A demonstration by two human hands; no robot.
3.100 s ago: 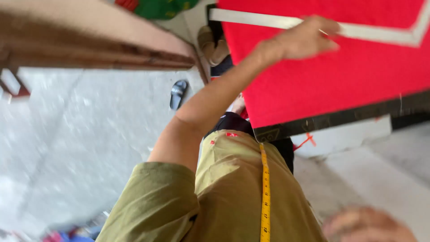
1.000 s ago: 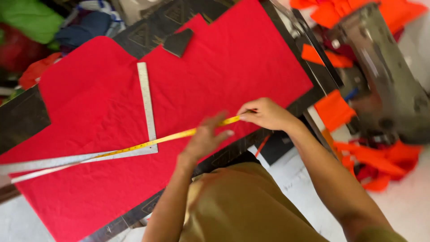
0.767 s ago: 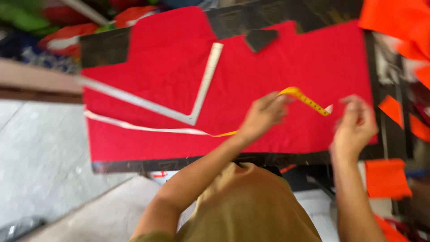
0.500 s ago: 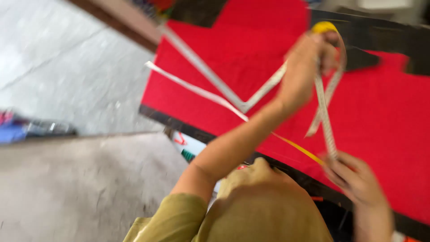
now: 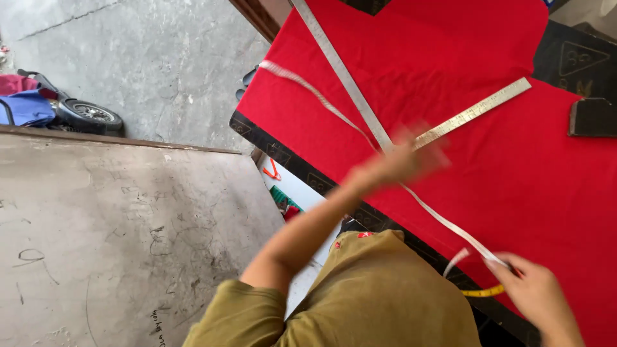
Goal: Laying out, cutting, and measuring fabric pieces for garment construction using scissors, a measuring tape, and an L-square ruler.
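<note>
Measuring tape (image 5: 334,112), pale side up with a yellow stretch near its lower end, strung in a long diagonal over the red fabric (image 5: 514,173). Upper end lying near the fabric's left corner, line running down-right past the left hand to the right hand at the lower edge; short loose tail curling up just left of the right hand.

Right hand (image 5: 538,295) pinching the tape between thumb and fingers, low right, at the near edge of the cloth. Left hand (image 5: 402,160) over the middle of the tape, heavily motion-blurred; on or just above the tape, contact not resolvable, spread or closed cannot tell.

Metal L-square (image 5: 411,119) flat on the fabric: long arm running up-left to the top edge, short arm out to the upper right, corner right beneath the left hand. Tape crossing close beside that corner.

Fabric spread flat on a black cutting mat (image 5: 273,149), visible as a dark border along the near edge and at upper right. Small black cloth piece (image 5: 591,117) on the fabric at far right, well apart from both hands.

Olive shirt (image 5: 379,295) at bottom centre. Concrete floor (image 5: 128,225) to the left; small wheel (image 5: 87,114) and blue-pink bundle (image 5: 22,103) at far left.
</note>
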